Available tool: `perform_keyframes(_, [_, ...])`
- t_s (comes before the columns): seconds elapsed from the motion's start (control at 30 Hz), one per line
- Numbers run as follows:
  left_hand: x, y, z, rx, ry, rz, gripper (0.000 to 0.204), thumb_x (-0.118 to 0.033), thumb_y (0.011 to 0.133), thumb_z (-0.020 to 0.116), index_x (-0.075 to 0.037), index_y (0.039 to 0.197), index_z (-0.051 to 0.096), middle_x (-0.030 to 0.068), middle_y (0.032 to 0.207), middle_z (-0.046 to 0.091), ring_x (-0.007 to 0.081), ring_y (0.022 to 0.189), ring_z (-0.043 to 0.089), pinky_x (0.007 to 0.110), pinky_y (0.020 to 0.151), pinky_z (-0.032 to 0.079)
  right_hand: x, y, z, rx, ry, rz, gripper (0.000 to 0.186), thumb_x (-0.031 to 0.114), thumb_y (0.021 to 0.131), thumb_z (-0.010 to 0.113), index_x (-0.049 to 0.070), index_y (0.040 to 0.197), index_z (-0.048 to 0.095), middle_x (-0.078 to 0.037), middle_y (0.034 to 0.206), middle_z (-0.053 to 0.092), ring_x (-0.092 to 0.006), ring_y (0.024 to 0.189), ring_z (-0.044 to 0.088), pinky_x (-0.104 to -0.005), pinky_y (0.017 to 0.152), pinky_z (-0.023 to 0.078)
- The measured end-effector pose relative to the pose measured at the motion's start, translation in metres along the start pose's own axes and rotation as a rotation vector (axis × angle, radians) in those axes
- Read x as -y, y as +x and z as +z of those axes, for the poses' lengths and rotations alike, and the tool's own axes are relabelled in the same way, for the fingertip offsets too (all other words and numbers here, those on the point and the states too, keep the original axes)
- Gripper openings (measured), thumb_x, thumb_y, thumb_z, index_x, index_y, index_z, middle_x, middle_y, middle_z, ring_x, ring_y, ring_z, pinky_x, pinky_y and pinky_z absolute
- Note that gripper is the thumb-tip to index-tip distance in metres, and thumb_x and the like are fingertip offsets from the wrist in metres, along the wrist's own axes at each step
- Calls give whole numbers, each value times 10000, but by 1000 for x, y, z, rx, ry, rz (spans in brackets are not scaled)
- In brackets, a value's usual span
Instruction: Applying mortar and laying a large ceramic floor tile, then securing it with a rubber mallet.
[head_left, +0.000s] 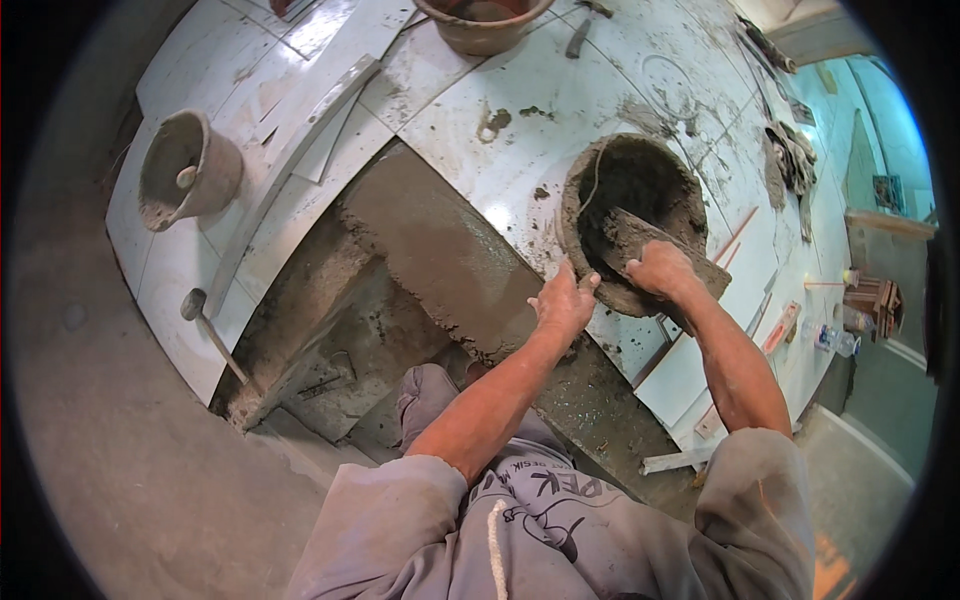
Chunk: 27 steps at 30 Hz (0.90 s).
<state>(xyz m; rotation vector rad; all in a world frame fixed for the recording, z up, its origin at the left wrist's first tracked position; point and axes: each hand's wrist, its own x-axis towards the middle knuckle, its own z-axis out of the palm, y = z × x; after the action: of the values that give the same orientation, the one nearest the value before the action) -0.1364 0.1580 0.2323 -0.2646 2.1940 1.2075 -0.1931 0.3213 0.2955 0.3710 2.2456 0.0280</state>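
Observation:
Wet mortar coats the inside of a round bucket (690,190), whose mouth tilts toward me. My right hand (662,270) is closed on a mortar-covered plastering trowel (715,277). The trowel's flat rectangular blade lies across the bucket's near side, its far end inside the mouth. At the bucket's near left rim is my left hand (563,303), with its thumb and fingers closed on the edge; part of that grip is hidden. Left of the bucket, a smoothed strip of wet mortar (430,240) fills a gap along the white tiles.
A second bucket (222,165) stands at the left near a long straightedge (290,165). A mallet (205,315) leans over the recess edge. A basin (485,35) sits at the far side. Bottles (840,340), a red level (782,328) and tile pieces (680,375) lie at the right.

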Motion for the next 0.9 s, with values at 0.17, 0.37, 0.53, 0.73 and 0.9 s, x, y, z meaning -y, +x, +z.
perform_keyframes(0.17, [-2,0,-5,127,-17,-74,570,-480,862,568,-97,1268,456,213,1236,540,404,1204,462,706,984,216,-36,-5,14,-87,123,-122,465,374,795,572,-69,913,652,-260,911,650,-371,863,643,-448,761,494])
perform_keyframes(0.37, [13,-1,-68,118,7,-176,658,-558,831,586,-123,1310,471,173,1265,550,346,1235,471,592,1035,284,-35,-66,2,107,786,-40,288,297,823,596,44,695,545,-58,589,542,-129,426,496,-278,391,387])
perform_keyframes(0.53, [77,0,-128,-321,-173,-133,676,-547,872,540,-20,1293,494,214,1227,571,340,1155,542,418,976,421,-34,-103,12,-22,961,-68,289,334,834,606,66,767,521,-34,575,510,-122,412,456,-254,395,397])
perform_keyframes(0.73, [154,-3,-189,-644,-510,-362,603,-532,929,414,-49,1275,518,178,1248,569,339,1167,532,439,981,401,53,-152,17,41,1278,-301,308,356,822,650,78,841,520,-5,627,508,-92,461,475,-221,431,412])
perform_keyframes(0.9, [190,27,-211,-776,-742,-498,688,-575,944,275,-27,1265,539,195,1274,546,354,1202,491,419,1008,371,176,-123,53,255,1151,-397,330,381,852,634,65,861,538,-38,673,545,-119,536,523,-261,481,451])
